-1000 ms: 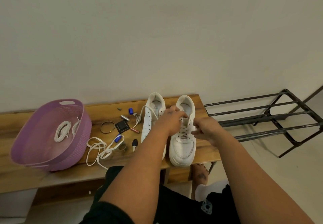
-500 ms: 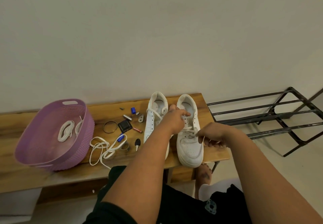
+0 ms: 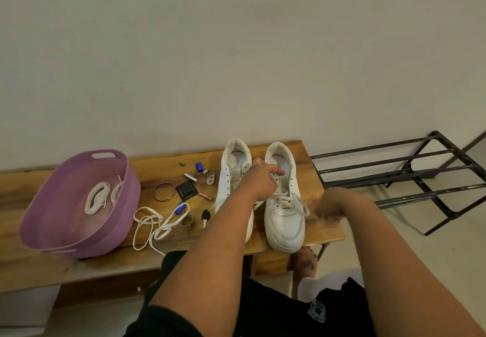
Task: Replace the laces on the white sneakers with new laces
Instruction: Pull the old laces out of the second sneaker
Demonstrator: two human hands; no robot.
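Head view, near to far. My knees in black shorts at the bottom edge, both forearms reaching over them to the wooden surface (image 3: 110,263). Right hand (image 3: 330,206) is blurred just beside the right sneaker (image 3: 284,221), at the end of its lace (image 3: 286,199); it looks to be pulling that lace, but I cannot tell its grip. Left hand (image 3: 263,181) sits between the pair, fingers curled onto the right sneaker's tongue, steadying it. Left sneaker (image 3: 231,178) shows bare eyelets. Loose lace (image 3: 155,224) lies left of it among a key and small bits. Farther left, purple basket (image 3: 52,231) holds coiled laces (image 3: 96,199).

Risk, as I judge it: a hard sideways pull could drag the sneaker off the near edge if the left hand slackens, or snag the lace in an eyelet.

Against half a second ago: right hand has swung outward and lower, drawing lace out; left hand unchanged.
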